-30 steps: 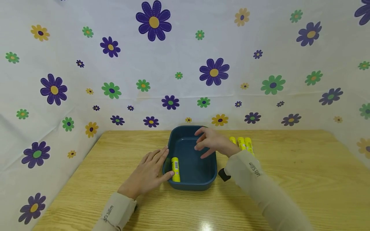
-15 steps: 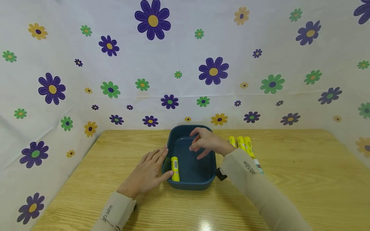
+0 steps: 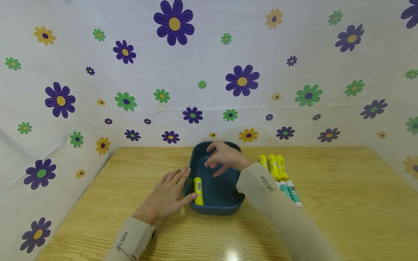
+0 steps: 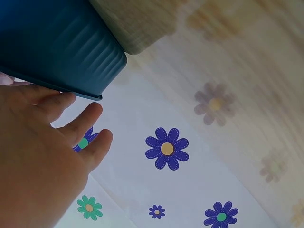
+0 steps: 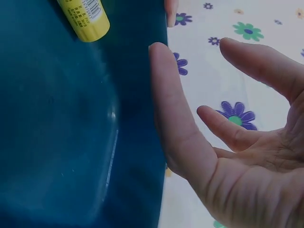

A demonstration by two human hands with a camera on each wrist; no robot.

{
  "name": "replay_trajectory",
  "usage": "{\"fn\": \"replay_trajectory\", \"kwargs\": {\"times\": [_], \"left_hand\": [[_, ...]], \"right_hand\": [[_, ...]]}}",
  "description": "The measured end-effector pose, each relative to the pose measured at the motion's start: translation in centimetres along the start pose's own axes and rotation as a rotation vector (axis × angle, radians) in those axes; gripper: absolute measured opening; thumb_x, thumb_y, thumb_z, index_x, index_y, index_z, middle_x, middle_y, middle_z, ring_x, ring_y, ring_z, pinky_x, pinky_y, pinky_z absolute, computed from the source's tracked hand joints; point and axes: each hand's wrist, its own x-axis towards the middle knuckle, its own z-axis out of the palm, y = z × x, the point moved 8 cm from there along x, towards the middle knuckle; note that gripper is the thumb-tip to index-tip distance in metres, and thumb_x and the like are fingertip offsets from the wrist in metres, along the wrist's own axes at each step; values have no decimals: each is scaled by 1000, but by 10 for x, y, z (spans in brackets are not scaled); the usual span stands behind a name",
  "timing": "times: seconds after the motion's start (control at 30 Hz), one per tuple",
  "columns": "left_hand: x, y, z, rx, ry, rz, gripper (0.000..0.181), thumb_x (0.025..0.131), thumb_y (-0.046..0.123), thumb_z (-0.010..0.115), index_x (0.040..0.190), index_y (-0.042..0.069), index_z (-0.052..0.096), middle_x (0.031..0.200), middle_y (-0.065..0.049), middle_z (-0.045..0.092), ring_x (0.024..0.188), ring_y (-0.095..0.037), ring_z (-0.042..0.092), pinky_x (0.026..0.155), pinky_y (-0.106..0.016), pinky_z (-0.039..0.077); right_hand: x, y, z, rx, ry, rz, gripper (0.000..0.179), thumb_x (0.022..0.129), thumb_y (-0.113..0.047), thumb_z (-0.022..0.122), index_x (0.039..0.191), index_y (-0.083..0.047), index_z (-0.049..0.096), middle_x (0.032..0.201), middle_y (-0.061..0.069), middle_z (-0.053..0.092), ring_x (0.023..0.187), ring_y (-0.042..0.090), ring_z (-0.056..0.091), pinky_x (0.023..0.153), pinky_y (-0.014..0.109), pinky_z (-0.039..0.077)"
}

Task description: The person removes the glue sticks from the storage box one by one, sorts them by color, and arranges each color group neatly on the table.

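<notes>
A dark blue plastic bin point(image 3: 217, 209) stands on the wooden table, with one yellow glue stick point(image 3: 198, 191) lying along its left wall. My left hand point(image 3: 166, 195) rests at the bin's left side, fingers straight against the rim and thumb reaching over the edge by the glue stick. In the left wrist view its fingertips point(image 4: 95, 114) lie at or beside the rim. Over the bin hovers my right hand point(image 3: 225, 157), its fingers spread and slightly bent, holding nothing. The right wrist view shows that hand point(image 5: 237, 156) apart from the yellow glue stick point(image 5: 90, 21).
Several yellow glue sticks point(image 3: 273, 167) lie side by side right of the bin. Nearer me are several teal-and-white glue sticks point(image 3: 293, 193), partly hidden by the right sleeve point(image 3: 277, 206). A flowered cloth point(image 3: 183, 90) hangs behind the table point(image 3: 343, 192).
My right hand has moved left, farther over the bin, still holding nothing. More of the teal-and-white glue sticks shows beside the sleeve. My left hand stays put.
</notes>
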Motion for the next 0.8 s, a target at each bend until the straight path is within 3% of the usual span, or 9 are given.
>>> {"fn": "replay_trajectory", "kwargs": {"times": [0.27,0.8], "left_hand": [[0,0,1,4,-11,0,85,101,60,47,158,0,29,165,-13,26,148,-39,29,120,-58,20],[0,-1,1,7,-1,-2,85,102,61,46,159,0,28,166,-11,25,149,-37,28,119,-58,21]], "right_hand": [[18,16,16,2,-9,91,58,94,1,67,145,5,41,110,19,66,104,38,64,68,41,62],[23,40,41,-41,-90,185,64,88,2,72,143,7,40,107,20,64,90,35,71,67,42,62]]}}
